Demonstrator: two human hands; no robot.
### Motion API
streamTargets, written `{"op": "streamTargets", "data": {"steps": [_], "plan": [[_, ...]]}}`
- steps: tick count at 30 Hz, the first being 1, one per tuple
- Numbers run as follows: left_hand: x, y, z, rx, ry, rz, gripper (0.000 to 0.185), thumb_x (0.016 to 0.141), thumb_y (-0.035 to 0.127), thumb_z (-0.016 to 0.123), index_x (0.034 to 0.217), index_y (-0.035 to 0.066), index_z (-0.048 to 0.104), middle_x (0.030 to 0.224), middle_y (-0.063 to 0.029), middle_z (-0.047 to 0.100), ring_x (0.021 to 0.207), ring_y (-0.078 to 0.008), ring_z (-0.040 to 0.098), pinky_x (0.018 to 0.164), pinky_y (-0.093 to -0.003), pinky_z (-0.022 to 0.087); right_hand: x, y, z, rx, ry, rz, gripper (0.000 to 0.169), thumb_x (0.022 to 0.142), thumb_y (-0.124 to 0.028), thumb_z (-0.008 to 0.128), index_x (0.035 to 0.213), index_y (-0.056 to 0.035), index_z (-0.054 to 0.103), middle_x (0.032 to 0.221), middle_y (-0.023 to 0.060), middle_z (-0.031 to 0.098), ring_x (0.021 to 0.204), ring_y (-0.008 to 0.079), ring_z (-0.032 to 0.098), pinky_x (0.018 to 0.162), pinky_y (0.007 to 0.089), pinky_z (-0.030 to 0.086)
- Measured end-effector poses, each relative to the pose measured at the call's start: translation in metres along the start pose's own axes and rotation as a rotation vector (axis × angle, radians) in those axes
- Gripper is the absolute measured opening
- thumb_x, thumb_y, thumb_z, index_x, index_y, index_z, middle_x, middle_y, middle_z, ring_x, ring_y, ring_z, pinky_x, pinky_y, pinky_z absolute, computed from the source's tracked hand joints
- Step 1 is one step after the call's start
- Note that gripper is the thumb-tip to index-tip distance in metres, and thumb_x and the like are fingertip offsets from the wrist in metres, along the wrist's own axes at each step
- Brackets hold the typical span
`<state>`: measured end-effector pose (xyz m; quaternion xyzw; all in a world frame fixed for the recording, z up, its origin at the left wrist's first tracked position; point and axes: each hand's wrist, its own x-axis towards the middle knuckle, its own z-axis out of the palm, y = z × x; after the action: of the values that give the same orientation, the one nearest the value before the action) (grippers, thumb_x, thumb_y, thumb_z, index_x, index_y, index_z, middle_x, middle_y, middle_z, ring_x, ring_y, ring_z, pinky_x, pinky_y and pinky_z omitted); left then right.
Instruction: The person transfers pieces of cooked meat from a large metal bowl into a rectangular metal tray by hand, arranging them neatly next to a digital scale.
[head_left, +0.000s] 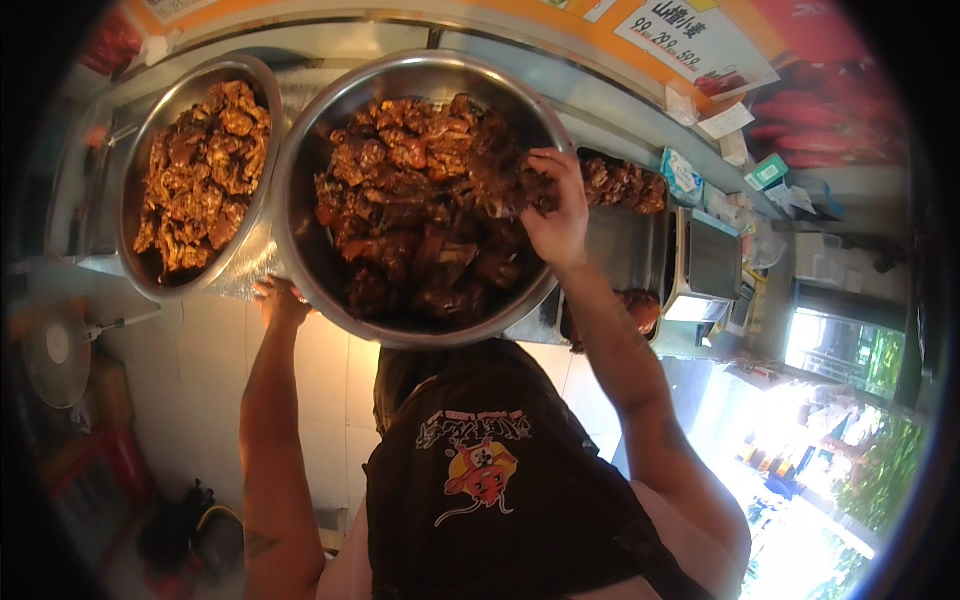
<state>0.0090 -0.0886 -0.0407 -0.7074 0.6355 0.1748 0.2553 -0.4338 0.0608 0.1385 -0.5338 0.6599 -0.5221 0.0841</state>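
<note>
Before me stands a large round steel basin (300, 247), holding dark braised meat pieces (412, 150). My right hand (559, 206) reaches over its right rim, fingers curled around a dark piece of meat (536, 187) at the edge of the heap. Low on the basin's left side, my left hand (281, 300) rests at the counter edge close to the rim; whether it grips the rim or the counter is hard to see. A second steel basin (271, 97) with lighter brown meat pieces stands to the left.
Right of the large basin, a metal tray (619, 247) holds more meat. Past it stand a steel scale-like box (709, 255) and a tissue pack (681, 176). Price signs (697, 45) line the far side of the counter. A fan (56, 341) is at the lower left.
</note>
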Motion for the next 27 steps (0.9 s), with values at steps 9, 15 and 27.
{"op": "streamTargets", "data": {"steps": [9,15,27], "plan": [[0.007,0.000,0.010,0.073,0.084,-0.006,0.110,0.077,0.034,0.087,0.157,-0.004,0.021,0.160,-0.0323,0.026,0.143,-0.0476,0.041,0.109,-0.0495,0.049,-0.010,0.021,-0.032,0.673,0.235,0.212,0.056,0.081,0.017,0.069,0.131,-0.0034,0.056,0.139,0.0089,0.056,0.131,0.0207,0.054,0.111,0.0348,0.045],[0.035,-0.013,0.025,0.300,0.005,0.182,0.097,0.088,0.033,0.075,0.160,-0.002,0.021,0.165,-0.0318,0.019,0.151,-0.0509,0.026,0.116,-0.0513,0.042,-0.048,0.060,-0.108,0.585,0.410,0.397,0.057,0.081,0.015,0.073,0.133,-0.0023,0.057,0.125,0.0065,0.065,0.117,0.0181,0.064,0.102,0.0319,0.053],[0.100,-0.063,0.071,0.219,0.052,0.211,0.092,0.091,0.046,0.069,0.160,0.010,0.021,0.148,-0.0284,0.043,0.127,-0.0438,0.058,0.101,-0.0499,0.053,-0.146,0.176,-0.151,-0.229,0.298,0.429,0.051,0.073,0.012,0.069,0.121,-0.0049,0.062,0.123,0.0117,0.060,0.108,0.0278,0.066,0.094,0.0350,0.055]]}}
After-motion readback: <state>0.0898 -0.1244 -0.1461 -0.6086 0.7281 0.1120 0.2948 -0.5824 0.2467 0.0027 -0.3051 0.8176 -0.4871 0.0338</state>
